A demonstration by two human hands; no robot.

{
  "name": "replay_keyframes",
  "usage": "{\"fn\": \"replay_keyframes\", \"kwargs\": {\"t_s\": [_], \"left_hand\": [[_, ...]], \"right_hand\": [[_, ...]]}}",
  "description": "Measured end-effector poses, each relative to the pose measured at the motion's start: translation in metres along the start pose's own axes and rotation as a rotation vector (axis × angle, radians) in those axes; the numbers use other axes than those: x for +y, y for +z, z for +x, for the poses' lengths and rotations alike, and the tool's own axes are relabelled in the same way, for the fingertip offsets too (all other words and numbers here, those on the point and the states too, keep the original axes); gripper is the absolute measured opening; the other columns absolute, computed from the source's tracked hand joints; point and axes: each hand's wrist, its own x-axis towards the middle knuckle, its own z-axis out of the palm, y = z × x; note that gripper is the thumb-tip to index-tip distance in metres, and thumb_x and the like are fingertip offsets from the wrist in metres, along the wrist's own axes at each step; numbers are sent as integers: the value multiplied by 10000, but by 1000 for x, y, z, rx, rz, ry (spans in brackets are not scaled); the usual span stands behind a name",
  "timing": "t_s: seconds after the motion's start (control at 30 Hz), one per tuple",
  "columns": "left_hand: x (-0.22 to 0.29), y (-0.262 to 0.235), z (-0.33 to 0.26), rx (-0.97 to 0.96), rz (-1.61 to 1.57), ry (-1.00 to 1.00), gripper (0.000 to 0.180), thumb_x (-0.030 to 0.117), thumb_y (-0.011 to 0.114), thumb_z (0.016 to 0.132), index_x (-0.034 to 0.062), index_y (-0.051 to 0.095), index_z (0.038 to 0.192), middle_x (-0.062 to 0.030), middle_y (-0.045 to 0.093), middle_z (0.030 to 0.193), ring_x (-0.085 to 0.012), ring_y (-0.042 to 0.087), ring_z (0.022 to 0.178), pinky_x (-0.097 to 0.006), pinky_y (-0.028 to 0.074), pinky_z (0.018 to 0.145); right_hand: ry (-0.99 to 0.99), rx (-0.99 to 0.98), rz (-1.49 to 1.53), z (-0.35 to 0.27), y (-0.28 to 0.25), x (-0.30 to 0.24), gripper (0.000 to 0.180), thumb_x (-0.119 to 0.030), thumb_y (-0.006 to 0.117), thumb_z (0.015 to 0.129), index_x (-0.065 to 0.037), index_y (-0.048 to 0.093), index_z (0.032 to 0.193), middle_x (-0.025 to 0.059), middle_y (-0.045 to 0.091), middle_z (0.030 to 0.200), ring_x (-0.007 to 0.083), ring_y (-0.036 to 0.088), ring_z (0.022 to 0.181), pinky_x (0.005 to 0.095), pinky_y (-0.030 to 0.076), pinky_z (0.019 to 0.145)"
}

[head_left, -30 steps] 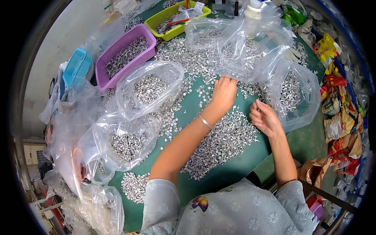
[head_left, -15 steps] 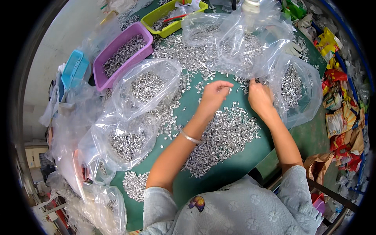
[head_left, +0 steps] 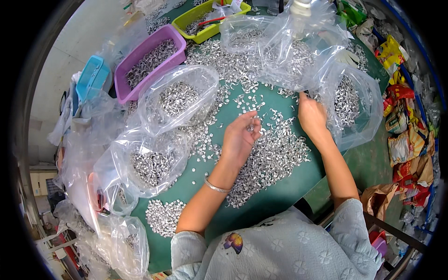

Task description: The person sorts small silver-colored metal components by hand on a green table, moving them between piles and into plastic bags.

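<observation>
My left hand (head_left: 240, 137) is raised over the green table (head_left: 280, 196), fingers curled around a few small silver metal parts held at the fingertips. My right hand (head_left: 311, 116) rests palm down on the table beside a clear plastic bag (head_left: 357, 105) of the same parts, fingers reaching into the scattered pieces. A large loose heap of silver parts (head_left: 273, 158) lies between and in front of both hands. A thin bangle sits on my left wrist.
Several clear bags of parts lie around: one (head_left: 179, 98) at centre left, one (head_left: 151, 163) lower left, one (head_left: 284, 44) at the back. A purple bin (head_left: 147, 58), a yellow-green tray (head_left: 205, 21) and a blue box (head_left: 91, 77) stand at the back left. Colourful wrappers (head_left: 406, 116) pile on the right.
My left hand has pulled back toward me from the far scatter and lifted with parts in its fingers. My right hand has moved away from me toward the bag on the right.
</observation>
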Motion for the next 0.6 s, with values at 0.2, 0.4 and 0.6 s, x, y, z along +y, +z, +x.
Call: {"fn": "replay_keyframes", "kwargs": {"t_s": [0.2,0.4,0.6], "left_hand": [[-1,-8,-6,56,390,119,194,1,463,879,2,595,1021,-47,565,865,-106,481,660,-226,407,579],[-5,0,30,-83,1462,693,230,-10,592,787,38,630,1008,-98,527,869,-198,524,771,-305,444,675],[-16,3,73,-378,1702,842,220,-14,634,725,22,595,938,-138,519,958,-316,525,932,-396,437,789]], "right_hand": [[-163,-157,163,-22,-15,-10,147,-86,504,850,-16,611,924,209,640,764,376,628,689,462,495,615],[-233,-5,525,-19,-15,-6,156,-160,580,842,-83,661,951,174,646,815,360,615,723,436,486,637],[-218,-198,354,-14,-8,-11,170,-206,669,782,-85,656,901,141,619,677,321,601,630,409,463,569]]}}
